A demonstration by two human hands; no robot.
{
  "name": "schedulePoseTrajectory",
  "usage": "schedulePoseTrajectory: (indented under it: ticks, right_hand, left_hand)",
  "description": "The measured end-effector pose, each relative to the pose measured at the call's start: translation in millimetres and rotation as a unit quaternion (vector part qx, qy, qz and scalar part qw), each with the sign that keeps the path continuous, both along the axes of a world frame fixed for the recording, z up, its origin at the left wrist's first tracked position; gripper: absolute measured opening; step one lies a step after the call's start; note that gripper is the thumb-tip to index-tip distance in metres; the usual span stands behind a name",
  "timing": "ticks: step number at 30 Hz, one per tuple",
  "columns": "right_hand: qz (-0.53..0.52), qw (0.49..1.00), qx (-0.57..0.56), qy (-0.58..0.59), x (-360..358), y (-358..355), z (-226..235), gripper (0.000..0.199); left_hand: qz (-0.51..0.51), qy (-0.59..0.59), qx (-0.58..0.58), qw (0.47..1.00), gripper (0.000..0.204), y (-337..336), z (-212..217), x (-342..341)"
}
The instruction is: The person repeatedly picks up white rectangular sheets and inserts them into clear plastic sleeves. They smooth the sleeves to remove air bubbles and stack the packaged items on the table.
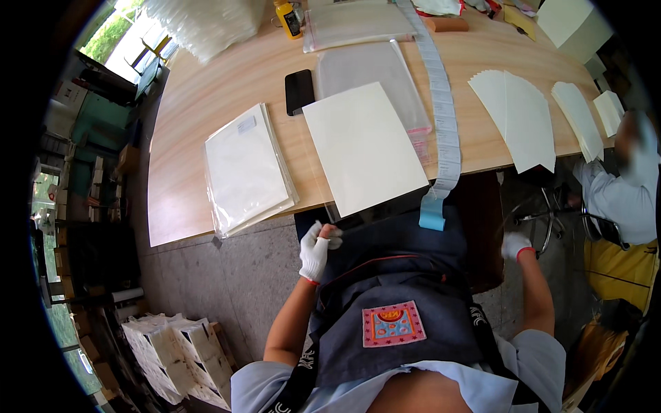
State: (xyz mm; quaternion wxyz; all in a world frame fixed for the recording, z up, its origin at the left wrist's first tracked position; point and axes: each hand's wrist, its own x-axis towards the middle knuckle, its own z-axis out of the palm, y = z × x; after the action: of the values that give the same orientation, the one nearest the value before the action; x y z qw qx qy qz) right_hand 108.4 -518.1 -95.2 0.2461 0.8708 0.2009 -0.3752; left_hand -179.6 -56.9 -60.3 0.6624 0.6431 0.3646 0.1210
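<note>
My left hand (317, 251), in a white glove with a bare fingertip showing, is just below the table's front edge, its fingers loosely bent and apart. Nothing shows in its grasp. Above it, a cream-white sheet (365, 148) lies slanted, with clear plastic film showing along its left side. Down to the right of my lap is my right hand (515, 246), also gloved, away from the table; its fingers are blurred. A stack of sheets in clear sleeves (244, 168), with a small label on top, lies left of the cream-white sheet.
On the table (186, 131) are a black phone (299, 92), clear plastic bags (372, 72), a label strip (443, 117) hanging over the edge, fanned white cards (516, 120) and a yellow bottle (288, 19). A person (620, 179) sits at right. Stacked white bundles (179, 354) stand lower left.
</note>
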Motion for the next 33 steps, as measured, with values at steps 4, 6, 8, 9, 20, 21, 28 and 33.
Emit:
schedulePoseTrajectory:
  ticks: [4,6,8,9,20,21,28,33]
  right_hand:
    - [0.005,0.981,0.187,-0.041,-23,89,57,0.031]
    - [0.014,0.877,0.461,-0.138,-37,153,92,0.027]
    - [0.191,0.760,0.602,-0.154,-44,203,116,0.035]
    - [0.276,0.737,0.594,-0.167,-53,223,132,0.048]
    - [0.173,0.758,0.609,-0.159,-29,260,84,0.018]
    - [0.169,0.759,0.601,-0.186,-31,263,83,0.018]
    - [0.108,0.749,0.580,-0.301,-37,278,59,0.020]
    - [0.010,0.629,0.725,-0.279,-36,261,82,0.015]
  left_hand:
    - [-0.020,-0.027,0.501,0.865,0.019,-1,4,9]
    - [-0.069,-0.059,0.594,0.799,0.027,0,-3,16]
    - [-0.078,-0.088,0.621,0.775,0.028,1,-5,24]
    - [-0.080,-0.096,0.611,0.781,0.026,1,-3,26]
    - [0.044,-0.082,0.199,0.976,0.016,-5,0,26]
    - [0.069,-0.104,0.139,0.982,0.016,-7,-2,31]
    - [0.156,-0.156,-0.062,0.973,0.014,-10,-14,40]
    - [0.283,-0.107,0.176,0.937,0.022,-10,1,34]
